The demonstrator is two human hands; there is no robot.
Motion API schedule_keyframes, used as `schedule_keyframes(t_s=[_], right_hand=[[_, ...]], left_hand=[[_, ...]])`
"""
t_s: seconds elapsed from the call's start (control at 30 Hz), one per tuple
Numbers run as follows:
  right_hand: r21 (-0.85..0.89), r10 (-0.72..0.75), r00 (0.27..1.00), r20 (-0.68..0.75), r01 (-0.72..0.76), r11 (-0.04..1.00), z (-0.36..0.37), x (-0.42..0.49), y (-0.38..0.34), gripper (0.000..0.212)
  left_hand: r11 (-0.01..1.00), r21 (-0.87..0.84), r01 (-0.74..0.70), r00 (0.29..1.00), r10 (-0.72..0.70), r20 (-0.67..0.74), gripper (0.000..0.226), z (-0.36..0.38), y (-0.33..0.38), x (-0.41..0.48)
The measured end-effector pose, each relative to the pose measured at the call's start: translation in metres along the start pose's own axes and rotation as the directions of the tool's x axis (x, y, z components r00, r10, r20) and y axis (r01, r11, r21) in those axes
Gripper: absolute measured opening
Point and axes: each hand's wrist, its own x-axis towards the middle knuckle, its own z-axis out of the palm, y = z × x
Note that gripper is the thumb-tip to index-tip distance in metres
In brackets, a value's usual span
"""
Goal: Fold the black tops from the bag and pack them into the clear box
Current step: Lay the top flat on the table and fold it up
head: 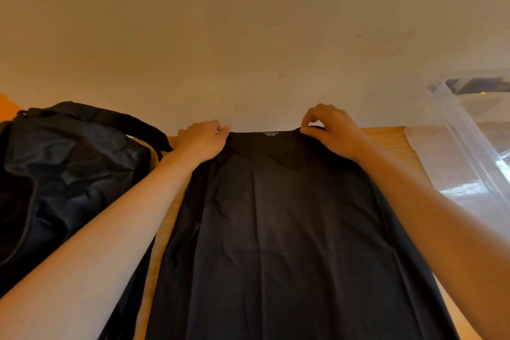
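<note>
A black top (281, 229) lies spread flat on the wooden table (386, 141), its neckline with a small printed label at the far edge. My left hand (201, 141) pinches the top's left shoulder. My right hand (328, 127) pinches the right shoulder with thumb and forefinger. Both hands sit at the table's far edge by the wall. The black bag (69, 174) stands open on the left, touching my left forearm. The clear box (469, 152) stands at the right, tilted in view, with something dark at its far rim.
A plain light wall (248, 36) rises directly behind the table's far edge. A strip of bare wood shows between the bag and the top, and another between the top and the clear box.
</note>
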Motion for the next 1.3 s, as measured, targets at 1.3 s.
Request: schedule_keyframes(t_s=[1.3], right_hand=[[-0.317, 0.058, 0.97, -0.235, -0.133, 0.939, 0.068, -0.306, -0.059, 0.064]], left_hand=[[0.915, 0.167, -0.366, 0.818, 0.402, -0.411, 0.065, 0.104, -0.03, -0.334]])
